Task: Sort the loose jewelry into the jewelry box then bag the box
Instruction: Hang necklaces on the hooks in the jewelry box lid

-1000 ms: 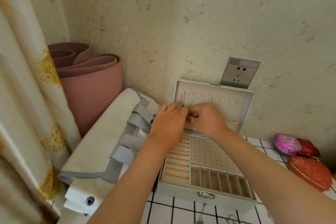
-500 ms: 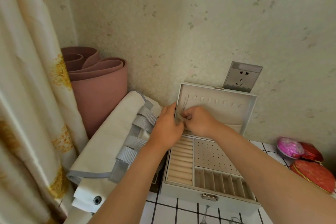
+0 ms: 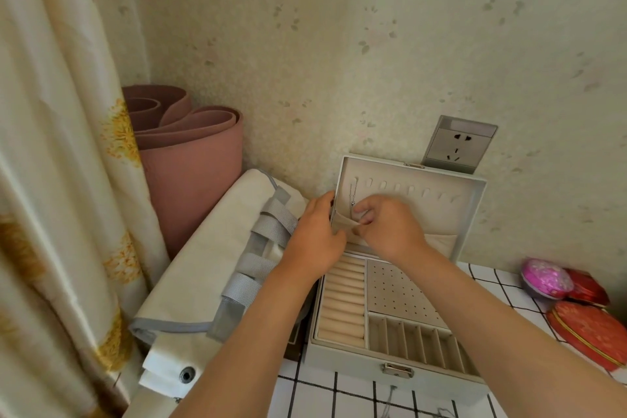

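A pale grey jewelry box [image 3: 390,361] stands open on the checked table, its lid [image 3: 441,187] upright against the wall. A thin silver necklace [image 3: 353,195] hangs from the leftmost hook in the lid. My left hand [image 3: 315,234] grips the lid's left edge and pulls the beige lid pocket [image 3: 342,224] open. My right hand [image 3: 386,226] pinches the lower end of the necklace at the pocket's mouth. A white bag with grey straps [image 3: 210,265] lies flat to the left of the box. Loose chains [image 3: 390,400] lie in front of the box.
A rolled pink mat [image 3: 190,163] stands in the corner behind the bag, beside a flowered curtain [image 3: 57,180]. A wall socket [image 3: 456,146] sits just above the lid. Red and pink round tins [image 3: 576,309] rest at the table's right.
Both hands have shifted left to the lid's left edge. The left hand now holds the pocket open while the right hand works the necklace end at its mouth. The view has tilted a little.
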{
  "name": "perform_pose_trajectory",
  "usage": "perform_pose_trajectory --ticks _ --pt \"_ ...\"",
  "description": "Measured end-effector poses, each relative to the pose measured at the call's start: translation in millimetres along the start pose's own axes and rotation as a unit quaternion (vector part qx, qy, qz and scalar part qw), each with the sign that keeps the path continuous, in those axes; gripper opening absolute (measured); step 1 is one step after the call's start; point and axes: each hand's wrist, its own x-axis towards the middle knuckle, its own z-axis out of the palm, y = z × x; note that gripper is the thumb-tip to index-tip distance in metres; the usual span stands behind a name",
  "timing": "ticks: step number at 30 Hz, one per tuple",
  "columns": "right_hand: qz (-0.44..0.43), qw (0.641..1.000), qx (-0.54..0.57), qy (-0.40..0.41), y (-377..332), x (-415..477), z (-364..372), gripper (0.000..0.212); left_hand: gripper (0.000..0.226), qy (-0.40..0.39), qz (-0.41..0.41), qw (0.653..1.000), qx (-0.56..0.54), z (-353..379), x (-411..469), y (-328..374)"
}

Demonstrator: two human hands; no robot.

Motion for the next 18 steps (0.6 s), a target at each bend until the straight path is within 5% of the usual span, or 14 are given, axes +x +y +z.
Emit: perform_pose_trajectory --ticks 12,18 --pt "-0.073 0.995 -0.063 0.007 -8.9 -33.4 -29.3 0.025 0.078 -0.031 -0.004 0.997 0.063 -5.7 -18.5 17.3" --pt "-0.062 0.997 -0.022 -0.038 -15.6 -89.5 -57.8 0.013 0.042 0.01 0.026 0.997 0.076 -28.5 -65.7 41.1"
